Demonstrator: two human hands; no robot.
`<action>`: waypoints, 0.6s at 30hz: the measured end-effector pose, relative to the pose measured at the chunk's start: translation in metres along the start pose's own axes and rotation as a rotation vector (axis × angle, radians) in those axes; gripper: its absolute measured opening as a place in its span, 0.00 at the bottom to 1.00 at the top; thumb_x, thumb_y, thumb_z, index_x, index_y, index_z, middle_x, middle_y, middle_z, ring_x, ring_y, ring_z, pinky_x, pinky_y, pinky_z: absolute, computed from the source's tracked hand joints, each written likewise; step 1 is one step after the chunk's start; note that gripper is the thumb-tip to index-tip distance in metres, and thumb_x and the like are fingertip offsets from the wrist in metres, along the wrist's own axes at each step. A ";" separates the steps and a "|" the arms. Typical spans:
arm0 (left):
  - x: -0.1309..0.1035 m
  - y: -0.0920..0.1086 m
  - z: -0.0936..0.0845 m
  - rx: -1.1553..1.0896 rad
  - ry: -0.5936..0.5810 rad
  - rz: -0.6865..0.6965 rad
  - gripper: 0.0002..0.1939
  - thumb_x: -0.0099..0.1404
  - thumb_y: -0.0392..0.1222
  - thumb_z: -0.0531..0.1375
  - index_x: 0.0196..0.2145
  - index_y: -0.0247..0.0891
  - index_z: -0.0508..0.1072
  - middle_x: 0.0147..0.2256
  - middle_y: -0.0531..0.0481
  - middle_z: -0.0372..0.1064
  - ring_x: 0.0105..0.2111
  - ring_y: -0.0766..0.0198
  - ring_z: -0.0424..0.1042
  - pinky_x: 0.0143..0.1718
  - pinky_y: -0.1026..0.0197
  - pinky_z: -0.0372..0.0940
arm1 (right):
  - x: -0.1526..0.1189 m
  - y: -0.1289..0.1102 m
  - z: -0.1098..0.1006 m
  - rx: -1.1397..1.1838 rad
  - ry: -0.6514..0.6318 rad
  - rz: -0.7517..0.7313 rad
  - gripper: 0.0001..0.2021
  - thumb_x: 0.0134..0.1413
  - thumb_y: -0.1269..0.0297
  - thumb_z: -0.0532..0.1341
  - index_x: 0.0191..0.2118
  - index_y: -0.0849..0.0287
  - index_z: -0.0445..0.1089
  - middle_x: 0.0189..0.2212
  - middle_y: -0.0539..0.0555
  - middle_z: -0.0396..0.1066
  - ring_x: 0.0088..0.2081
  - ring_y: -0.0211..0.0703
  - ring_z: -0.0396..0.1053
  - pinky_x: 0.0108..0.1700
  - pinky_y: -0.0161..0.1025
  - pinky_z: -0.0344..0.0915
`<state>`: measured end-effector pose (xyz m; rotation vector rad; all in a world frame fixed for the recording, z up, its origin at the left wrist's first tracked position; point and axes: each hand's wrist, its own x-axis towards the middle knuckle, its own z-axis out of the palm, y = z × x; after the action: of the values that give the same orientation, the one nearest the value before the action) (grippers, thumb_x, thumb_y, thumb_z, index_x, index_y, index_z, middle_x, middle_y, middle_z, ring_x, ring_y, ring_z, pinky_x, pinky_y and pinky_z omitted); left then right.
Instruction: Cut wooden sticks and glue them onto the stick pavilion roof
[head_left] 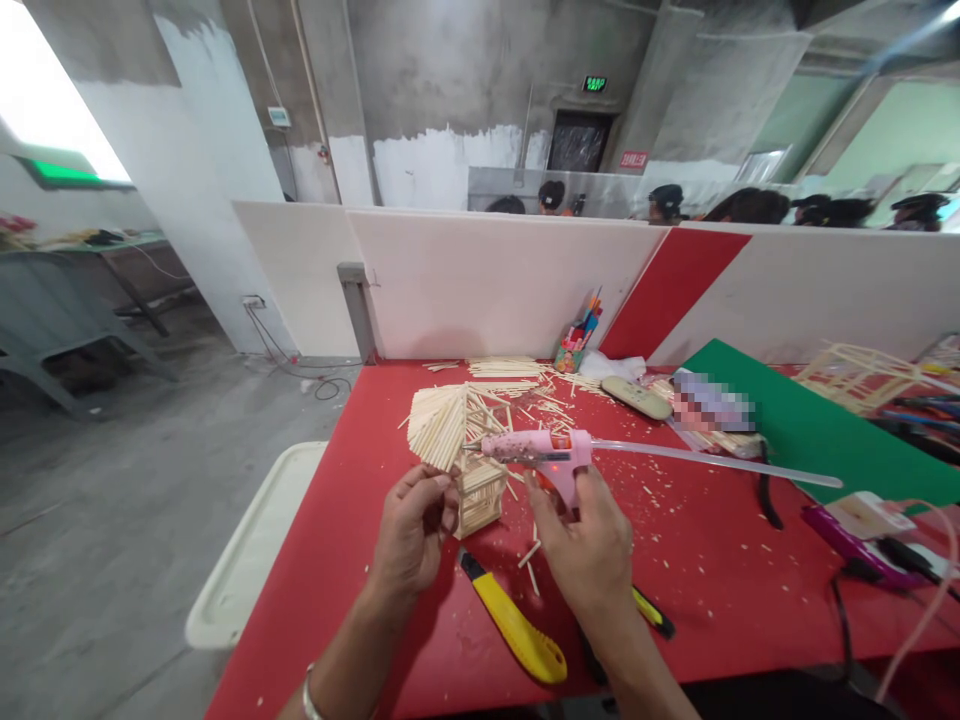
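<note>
My right hand is wrapped round the handle of a pink hot glue gun, and a long clear glue stick sticks out of its back. The gun's nozzle points left, close to a small house model built of thin wooden sticks, with a slanted stick roof over an open frame. At the model's lower left edge my left hand has its fingers pinched together. Whatever lies between those fingertips is too small or hidden to name. Below the model, a yellow-handled utility knife lies on the table.
Loose sticks and scraps litter the red table. Behind are a pen cup, a beige oblong case and a low white partition. To the right lie a green board, a power strip and cables. A white stool stands left.
</note>
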<state>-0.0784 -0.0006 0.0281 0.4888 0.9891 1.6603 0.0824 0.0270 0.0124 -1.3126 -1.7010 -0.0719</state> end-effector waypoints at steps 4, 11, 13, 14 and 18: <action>0.000 0.000 0.001 0.003 0.007 0.010 0.08 0.49 0.38 0.63 0.19 0.35 0.68 0.15 0.55 0.64 0.12 0.74 0.57 0.13 0.70 0.50 | -0.001 0.000 0.002 -0.020 0.005 -0.026 0.17 0.58 0.49 0.52 0.33 0.58 0.64 0.24 0.52 0.65 0.25 0.42 0.63 0.27 0.36 0.56; 0.000 -0.001 0.000 -0.006 0.001 0.014 0.08 0.50 0.38 0.63 0.20 0.34 0.68 0.15 0.55 0.64 0.12 0.74 0.57 0.13 0.70 0.50 | -0.003 -0.002 0.003 -0.013 -0.014 -0.018 0.18 0.58 0.48 0.52 0.34 0.59 0.65 0.25 0.54 0.66 0.26 0.43 0.64 0.29 0.38 0.58; 0.000 0.000 0.000 -0.003 -0.003 0.017 0.08 0.50 0.39 0.63 0.20 0.35 0.67 0.15 0.55 0.64 0.12 0.74 0.57 0.13 0.70 0.50 | -0.003 -0.003 0.001 0.000 -0.010 -0.016 0.18 0.58 0.48 0.52 0.34 0.59 0.65 0.25 0.54 0.66 0.26 0.43 0.64 0.28 0.38 0.58; -0.001 0.000 0.000 -0.001 -0.004 0.020 0.08 0.49 0.38 0.63 0.20 0.35 0.67 0.16 0.55 0.65 0.12 0.74 0.56 0.13 0.70 0.50 | -0.004 -0.003 0.000 0.009 -0.011 -0.010 0.17 0.58 0.48 0.52 0.34 0.58 0.65 0.25 0.54 0.66 0.26 0.43 0.64 0.28 0.37 0.58; -0.001 -0.003 0.000 0.023 -0.011 0.046 0.09 0.47 0.37 0.66 0.21 0.35 0.68 0.14 0.57 0.62 0.12 0.75 0.55 0.13 0.71 0.49 | -0.008 -0.002 -0.004 0.065 -0.077 0.102 0.17 0.55 0.47 0.55 0.32 0.57 0.64 0.24 0.52 0.66 0.25 0.42 0.63 0.27 0.37 0.58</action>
<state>-0.0768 -0.0011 0.0260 0.5384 0.9965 1.6869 0.0830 0.0185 0.0100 -1.3664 -1.6835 0.0936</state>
